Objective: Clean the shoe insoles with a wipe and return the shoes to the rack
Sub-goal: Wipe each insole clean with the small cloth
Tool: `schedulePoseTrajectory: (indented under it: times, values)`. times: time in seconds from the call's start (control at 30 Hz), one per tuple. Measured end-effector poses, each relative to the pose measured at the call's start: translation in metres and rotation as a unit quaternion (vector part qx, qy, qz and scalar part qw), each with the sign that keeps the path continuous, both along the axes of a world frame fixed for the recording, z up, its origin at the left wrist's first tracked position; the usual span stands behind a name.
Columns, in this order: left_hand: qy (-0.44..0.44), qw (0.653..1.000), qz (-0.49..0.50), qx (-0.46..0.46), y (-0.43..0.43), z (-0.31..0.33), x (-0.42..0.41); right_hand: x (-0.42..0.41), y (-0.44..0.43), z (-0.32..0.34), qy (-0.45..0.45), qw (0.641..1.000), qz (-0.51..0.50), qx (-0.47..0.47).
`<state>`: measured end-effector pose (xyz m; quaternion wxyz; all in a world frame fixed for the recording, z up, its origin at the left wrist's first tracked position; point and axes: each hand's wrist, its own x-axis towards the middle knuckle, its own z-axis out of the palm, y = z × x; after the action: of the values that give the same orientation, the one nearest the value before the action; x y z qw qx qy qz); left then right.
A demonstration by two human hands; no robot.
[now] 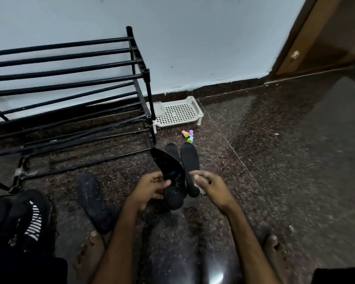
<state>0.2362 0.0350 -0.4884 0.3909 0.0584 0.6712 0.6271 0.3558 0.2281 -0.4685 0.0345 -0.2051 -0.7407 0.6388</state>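
Observation:
My left hand [150, 188] grips a black shoe [172, 177] by its opening, its pointed toe aimed up and left toward the rack. My right hand [209, 185] pinches a white wipe [199, 186] against a black insole [190, 162] lying on the floor. A second black insole [172, 150] shows just behind the shoe. Another black shoe [94, 199] lies on the floor to the left. The black metal shoe rack [70, 83] stands against the wall at the left with nothing on its bars.
A white perforated tray [178, 113] sits by the wall beside the rack. Three small coloured pieces [188, 135] lie in front of it. A black and white striped shoe [27, 220] rests at the lower left. My bare feet [90, 253] rest on the dark granite floor. A wooden door [326, 33] is at the far right.

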Motion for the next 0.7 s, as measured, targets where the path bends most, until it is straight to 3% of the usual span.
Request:
schedulePoseTrajectory:
  times: [0.1, 0.27, 0.37, 0.53, 0.7]
  values:
    - [0.024, 0.999, -0.042, 0.02, 0.014, 0.014, 0.003, 0.0, -0.004, 0.008, 0.014, 0.999, 0.024, -0.023]
    - [0.029, 0.992, -0.116, 0.034, 0.011, 0.029, -0.003, 0.001, 0.004, 0.01, 0.054, 0.998, -0.027, 0.012]
    - [0.088, 0.984, -0.156, 0.013, -0.004, 0.037, -0.02, 0.002, 0.012, 0.019, 0.067, 0.997, -0.025, 0.027]
    - [0.182, 0.964, -0.177, -0.085, -0.02, 0.053, -0.037, -0.005, 0.015, 0.025, 0.078, 0.996, -0.015, 0.03]
    - [0.202, 0.963, -0.165, -0.063, -0.017, 0.072, -0.037, -0.01, 0.012, 0.023, 0.074, 0.997, -0.018, 0.033]
